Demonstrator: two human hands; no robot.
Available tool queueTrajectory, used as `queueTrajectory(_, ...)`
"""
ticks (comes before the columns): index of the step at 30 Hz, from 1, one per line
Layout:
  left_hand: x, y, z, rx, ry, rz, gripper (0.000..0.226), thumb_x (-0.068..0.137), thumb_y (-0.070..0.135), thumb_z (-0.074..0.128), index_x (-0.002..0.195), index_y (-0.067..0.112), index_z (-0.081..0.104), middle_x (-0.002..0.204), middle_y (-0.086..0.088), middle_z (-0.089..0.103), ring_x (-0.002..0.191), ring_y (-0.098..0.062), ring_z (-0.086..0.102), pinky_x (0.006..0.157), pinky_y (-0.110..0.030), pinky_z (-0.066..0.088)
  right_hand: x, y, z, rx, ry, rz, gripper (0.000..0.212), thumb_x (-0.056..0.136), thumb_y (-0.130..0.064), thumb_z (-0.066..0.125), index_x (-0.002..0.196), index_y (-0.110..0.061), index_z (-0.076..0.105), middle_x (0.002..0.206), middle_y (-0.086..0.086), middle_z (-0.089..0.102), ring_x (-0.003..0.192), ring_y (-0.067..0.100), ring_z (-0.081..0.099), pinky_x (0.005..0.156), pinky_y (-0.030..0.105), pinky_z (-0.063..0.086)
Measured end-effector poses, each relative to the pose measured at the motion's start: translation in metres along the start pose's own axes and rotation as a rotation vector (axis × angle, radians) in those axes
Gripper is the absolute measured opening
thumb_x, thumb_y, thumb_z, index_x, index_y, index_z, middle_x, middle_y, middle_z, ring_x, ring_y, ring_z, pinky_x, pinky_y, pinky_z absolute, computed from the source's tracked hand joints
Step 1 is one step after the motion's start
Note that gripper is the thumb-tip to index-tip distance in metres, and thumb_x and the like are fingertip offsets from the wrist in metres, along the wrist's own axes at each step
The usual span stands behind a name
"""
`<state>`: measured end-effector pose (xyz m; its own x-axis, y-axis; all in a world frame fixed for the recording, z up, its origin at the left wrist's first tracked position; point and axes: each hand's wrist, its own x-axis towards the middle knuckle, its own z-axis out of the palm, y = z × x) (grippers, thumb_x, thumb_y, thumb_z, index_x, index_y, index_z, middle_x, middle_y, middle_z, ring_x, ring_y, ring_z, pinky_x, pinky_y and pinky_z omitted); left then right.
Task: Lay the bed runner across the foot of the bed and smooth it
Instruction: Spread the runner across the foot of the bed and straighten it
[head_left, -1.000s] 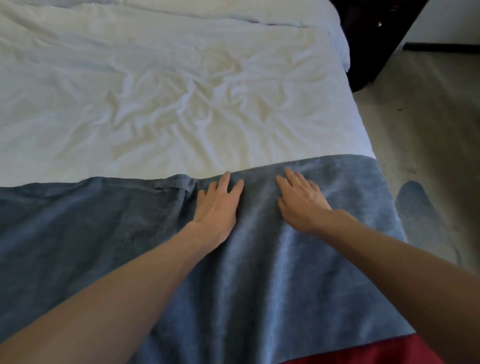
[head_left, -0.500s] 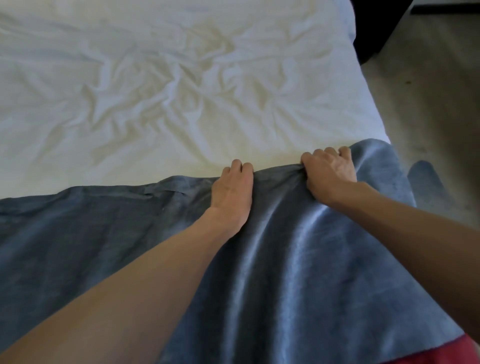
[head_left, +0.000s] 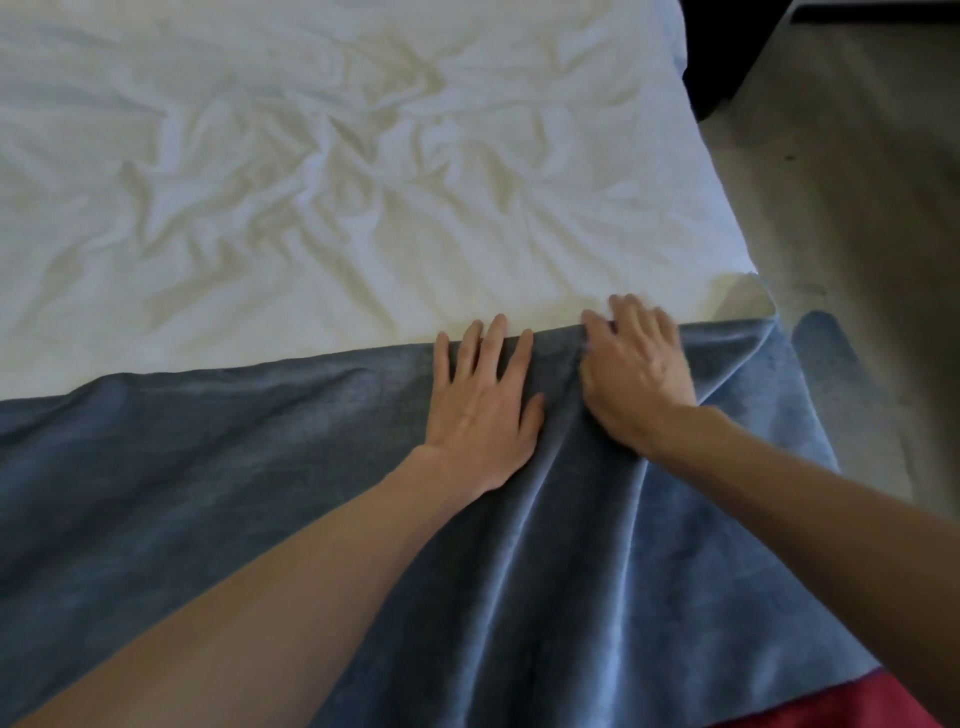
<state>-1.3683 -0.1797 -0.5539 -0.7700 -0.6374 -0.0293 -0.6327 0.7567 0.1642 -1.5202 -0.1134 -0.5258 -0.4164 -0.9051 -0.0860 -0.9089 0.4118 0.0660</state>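
**A:** Where's the blue-grey bed runner sitting, and which way does it run?

**B:** Across the near end of the white-sheeted bed, long axis left to right, right end hanging off the side (ridges bunch between the hands). The left hand lies flat on it, fingers spread to the far edge. The right hand is blurred there, so its grip can't be made out.

No legible text, label, brand or number is appearing on the bed runner or the sheet.
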Motion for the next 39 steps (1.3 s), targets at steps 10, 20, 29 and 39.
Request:
queueTrajectory(10,-0.007,0.002,-0.01,-0.055,-0.076,-0.006,0.068,0.09,0.053,0.016,0.149,0.021,0.002,0.158,-0.007,-0.002,0.144,-0.03,-0.003,0.113,-0.057,-0.002,-0.024,-0.003,-0.004,0.199,-0.098,-0.112,0.06,0.099,-0.042,0.024,0.15,-0.015,0.009,0.158,0.014,0.001,0.145,0.027,-0.002,0.117,0.039,0.004)
queueTrajectory(20,-0.082,0.074,-0.027,-0.1,-0.052,0.036,0.062,0.094,0.047,0.027,0.149,0.024,0.012,0.158,-0.009,0.005,0.143,-0.029,0.002,0.114,-0.054,0.007,-0.133,0.04,-0.011,0.184,-0.043,-0.219,0.055,0.097,-0.036,0.033,0.145,-0.008,0.027,0.154,0.019,0.02,0.144,0.029,0.013,0.118,0.039,0.012)
queueTrajectory(29,-0.167,0.161,-0.034,-0.002,0.013,-0.093,0.063,0.091,0.044,0.039,0.144,0.013,0.029,0.154,-0.007,0.023,0.14,-0.025,0.018,0.112,-0.045,0.019,-0.244,0.095,-0.012,0.188,-0.059,-0.318,0.058,0.095,-0.034,0.042,0.146,-0.01,0.027,0.153,0.02,0.023,0.142,0.032,0.021,0.115,0.041,0.017)
queueTrajectory(39,-0.28,0.228,-0.02,-0.049,-0.038,-0.036,0.055,0.09,0.038,0.046,0.14,0.017,0.039,0.149,-0.008,0.034,0.134,-0.025,0.031,0.107,-0.042,0.025,-0.353,0.125,-0.001,0.23,-0.118,-0.39,0.057,0.086,-0.027,0.057,0.137,-0.006,0.043,0.145,0.023,0.036,0.135,0.035,0.034,0.111,0.042,0.025)
